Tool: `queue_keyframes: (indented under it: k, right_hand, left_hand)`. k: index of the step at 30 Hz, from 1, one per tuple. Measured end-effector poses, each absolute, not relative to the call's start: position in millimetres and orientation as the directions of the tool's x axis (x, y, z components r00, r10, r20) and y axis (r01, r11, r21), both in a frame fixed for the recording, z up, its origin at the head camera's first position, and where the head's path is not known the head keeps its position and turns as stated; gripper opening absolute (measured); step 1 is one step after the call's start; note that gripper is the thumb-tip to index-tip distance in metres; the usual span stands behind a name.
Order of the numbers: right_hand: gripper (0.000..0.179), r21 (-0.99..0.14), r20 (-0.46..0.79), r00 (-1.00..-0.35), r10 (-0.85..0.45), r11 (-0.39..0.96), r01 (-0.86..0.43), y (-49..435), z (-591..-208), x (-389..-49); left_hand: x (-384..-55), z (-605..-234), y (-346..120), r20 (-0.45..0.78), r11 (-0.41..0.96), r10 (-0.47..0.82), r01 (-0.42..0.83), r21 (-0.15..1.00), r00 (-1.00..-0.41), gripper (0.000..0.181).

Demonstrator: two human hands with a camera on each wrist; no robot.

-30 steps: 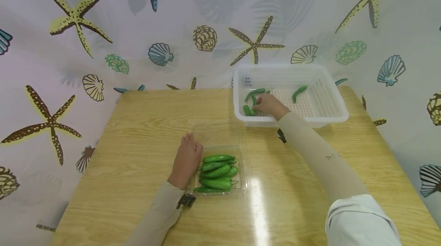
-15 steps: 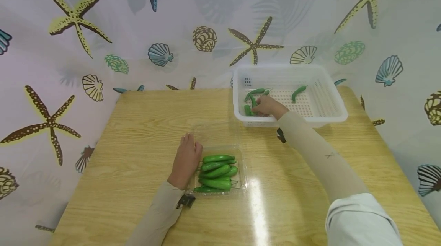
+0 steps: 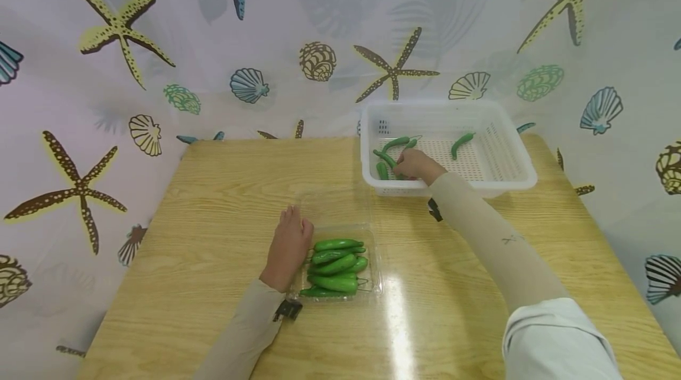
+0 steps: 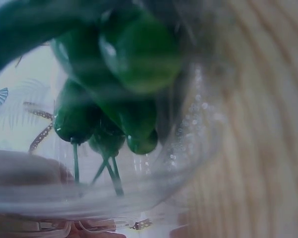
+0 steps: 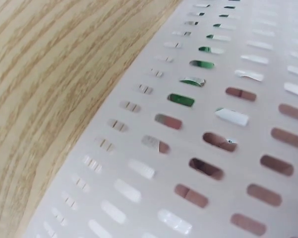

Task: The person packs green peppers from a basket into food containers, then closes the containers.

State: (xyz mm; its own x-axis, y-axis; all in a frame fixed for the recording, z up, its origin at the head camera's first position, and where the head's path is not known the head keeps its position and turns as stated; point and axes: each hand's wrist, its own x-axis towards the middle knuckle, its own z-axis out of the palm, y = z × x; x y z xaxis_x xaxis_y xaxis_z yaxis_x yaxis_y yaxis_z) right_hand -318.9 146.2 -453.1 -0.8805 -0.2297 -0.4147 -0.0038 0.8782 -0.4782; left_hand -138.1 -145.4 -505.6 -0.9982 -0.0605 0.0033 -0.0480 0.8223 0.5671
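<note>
In the head view my left hand [image 3: 288, 247] holds the left rim of a clear plastic clamshell box [image 3: 379, 273], its thumb at the back left corner. Several green chili peppers [image 3: 336, 283] lie side by side inside. The left wrist view shows these peppers [image 4: 139, 54] close up through the clear wall. My right hand [image 3: 419, 166] reaches down into a white plastic basket [image 3: 449, 184] and pinches one end of a green chili pepper [image 3: 385, 158]. Its fingertips are partly hidden. In the right wrist view the slotted basket wall [image 5: 153, 198] covers most of the hand.
More chili peppers lie in the basket, one [image 3: 382, 171] at the left, one [image 3: 396, 142] behind and another [image 3: 462, 145] to the right. The box's clear lid [image 3: 335, 208] lies folded back on the wooden table [image 3: 234, 191]. A patterned cloth [image 3: 287, 31] hangs behind.
The pepper at my right fingers has turned, its far end swinging left. My right hand has shifted only slightly inside the basket. The left hand and the box have stayed put.
</note>
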Motion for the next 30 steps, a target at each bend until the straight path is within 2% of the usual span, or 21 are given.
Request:
queue_keyframes:
  k: [5,12,17,22,30]
  right_hand:
    - [0.021,-0.456,-0.398,-0.888,-0.229,0.890,-0.025,147.1,-454.1,-321.3]
    - [0.030,-0.432,-0.377,-0.895,-0.237,0.900,-0.057,146.9,-458.6,-325.8]
    - [0.021,-0.451,-0.351,-0.910,-0.221,0.891,-0.042,146.7,-453.1,-320.9]
    - [0.043,-0.480,-0.330,-0.923,-0.196,0.877,-0.015,145.7,-447.5,-316.9]
    - [0.047,-0.544,-0.279,-0.942,-0.188,0.839,-0.006,145.7,-444.8,-316.1]
  left_hand:
    - [-138.7,-504.8,-145.4,0.013,0.826,-0.048,-0.033,0.563,-0.999,0.057]
    - [-139.2,-504.8,-145.2,0.025,0.836,-0.048,-0.027,0.547,-0.999,0.056]
    - [-139.0,-505.8,-145.3,0.026,0.833,-0.050,-0.027,0.553,-0.998,0.056]
    - [-138.9,-506.0,-145.0,0.019,0.832,-0.056,-0.036,0.554,-0.998,0.055]
    - [-137.1,-503.5,-145.2,0.023,0.826,-0.056,-0.033,0.563,-0.998,0.057]
